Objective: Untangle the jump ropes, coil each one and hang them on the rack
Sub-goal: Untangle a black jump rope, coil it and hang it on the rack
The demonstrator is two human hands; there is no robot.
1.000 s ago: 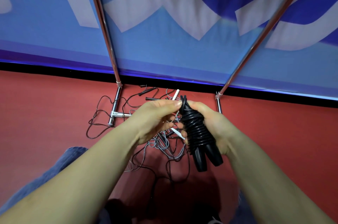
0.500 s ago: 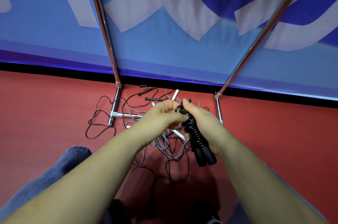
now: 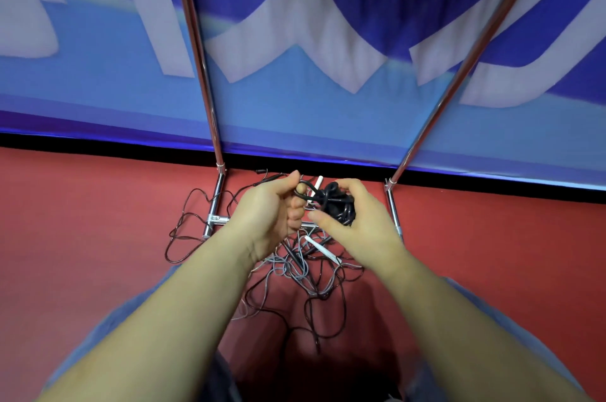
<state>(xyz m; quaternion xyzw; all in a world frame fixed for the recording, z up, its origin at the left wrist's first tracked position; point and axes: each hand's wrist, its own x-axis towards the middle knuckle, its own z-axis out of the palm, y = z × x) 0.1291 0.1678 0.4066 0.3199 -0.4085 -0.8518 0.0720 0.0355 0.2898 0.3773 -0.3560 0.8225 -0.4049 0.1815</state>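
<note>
Since a second ago the coiled black jump rope has swung from standing nearly upright, its two handles pointing down below the right hand, to lying bunched inside that hand, so the handles no longer show. Both hands have risen a little toward the rack's base. The right hand now curls over the bundle from above, fingers wrapped round the black coils. The left hand has drawn slightly apart from the bundle and pinches a small loop of black cord between thumb and curled fingers; the loop runs across to the coil.

Below the hands the tangle of jump ropes, grey and black cords with white handles among them, lies on the red floor as before, spread between the two chrome legs of the rack. One white handle pokes up between the hands.

Behind the rack hangs a blue banner bearing large white and dark blue shapes; these look like parts of big letters, but they cannot be read. No label shows on the ropes or the rack.
</note>
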